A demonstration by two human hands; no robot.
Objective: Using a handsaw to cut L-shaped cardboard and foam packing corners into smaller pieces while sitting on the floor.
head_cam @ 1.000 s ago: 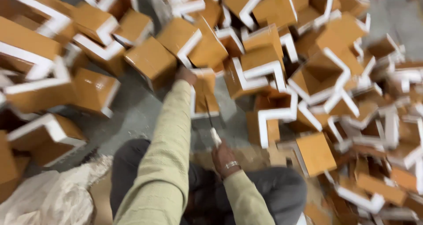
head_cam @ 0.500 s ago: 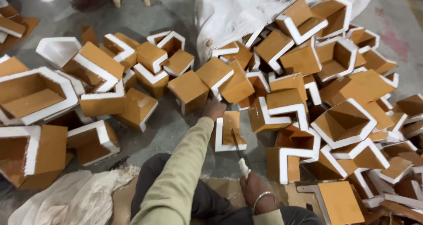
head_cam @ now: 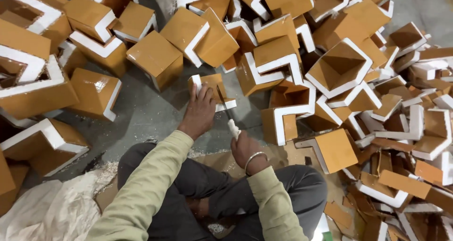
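Left hand (head_cam: 200, 111): fingers pressed flat and closed over a small orange corner piece with white foam edge (head_cam: 212, 91), pinning it to the grey floor (head_cam: 141, 118). Right hand (head_cam: 246, 149): fingers wrapped tight round the pale handle of a thin-bladed knife (head_cam: 226, 112); a metal bangle (head_cam: 255, 158) sits on that wrist. The blade runs up from the handle and lies along the right side of the held piece, touching it or just beside it; exact contact cannot be told.

Position of the work piece: on the floor directly ahead of the person's crossed legs, at the near edge of the heap.

Progress, judged from the lie of things: one piece in hand, being trimmed. White shavings (head_cam: 106, 168) lie on the floor to the left of the knee, near a pale sack (head_cam: 47, 212), so some cutting looks done. Which surrounding pieces are finished and which are untouched cannot be told; they look alike.

Count: one knife, one piece held, one sack. The orange-and-white corner pieces (head_cam: 339, 66) beyond and to the right of the held piece are too many and too overlapped for an exact count: several dozen at least. Larger ones lie left of it, smaller ones and flat orange offcuts (head_cam: 401, 182) to the far right.
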